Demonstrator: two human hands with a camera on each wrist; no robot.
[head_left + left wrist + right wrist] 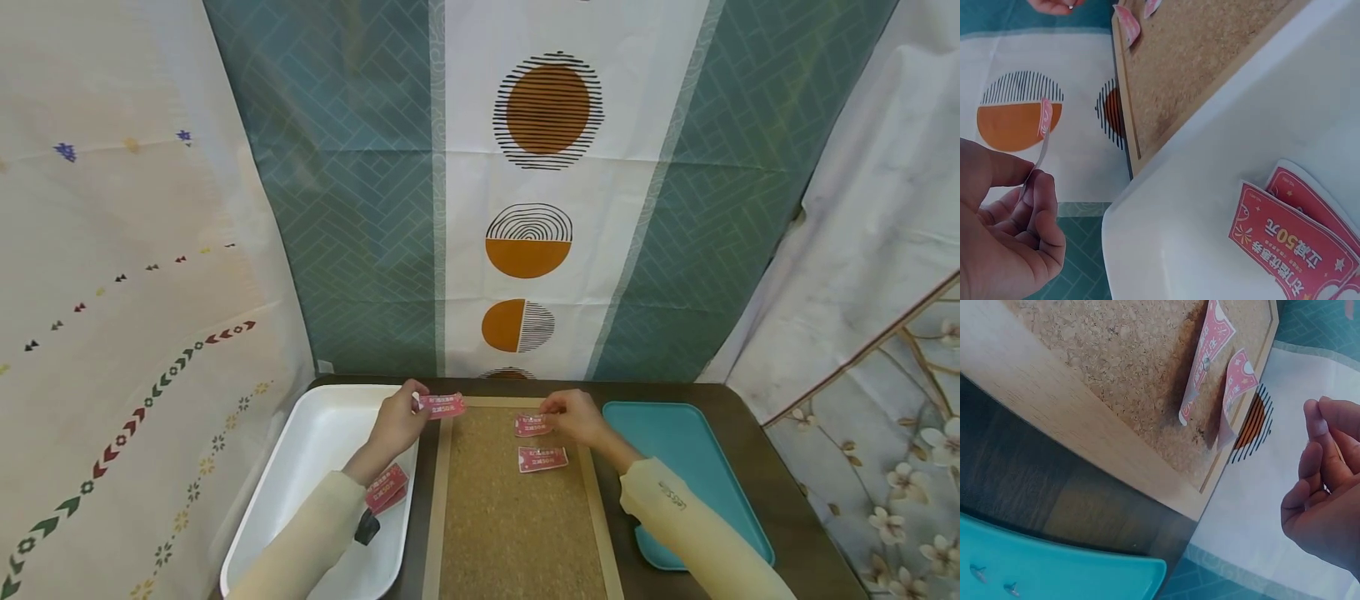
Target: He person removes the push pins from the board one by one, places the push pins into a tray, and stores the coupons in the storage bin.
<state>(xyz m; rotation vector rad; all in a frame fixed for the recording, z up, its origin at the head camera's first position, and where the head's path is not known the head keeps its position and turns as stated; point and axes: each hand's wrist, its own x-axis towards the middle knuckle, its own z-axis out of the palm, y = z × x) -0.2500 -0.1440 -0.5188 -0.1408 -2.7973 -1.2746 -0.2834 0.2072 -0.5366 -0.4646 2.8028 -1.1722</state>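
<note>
My left hand (399,425) pinches the end of a red paper coupon (442,406) between thumb and fingers, up at the far left corner of the corkboard (517,533). Two more coupons lie on the board's far right part, an upper one (532,426) and a lower one (543,459); their ends curl up. A silver thumbtack (1207,364) pins one of them. Beside the upper coupon is my right hand (576,417), thumb and forefinger tips together. A tiny shiny thumbtack (1071,7) shows at those fingertips in the left wrist view.
The white tray (300,425) on the left holds several loose coupons (387,489). On the right, a teal tray (720,475) has thumbtacks (979,573) in it. All stand on a dark wooden table (795,517); patterned cloth (517,183) hangs behind its far edge.
</note>
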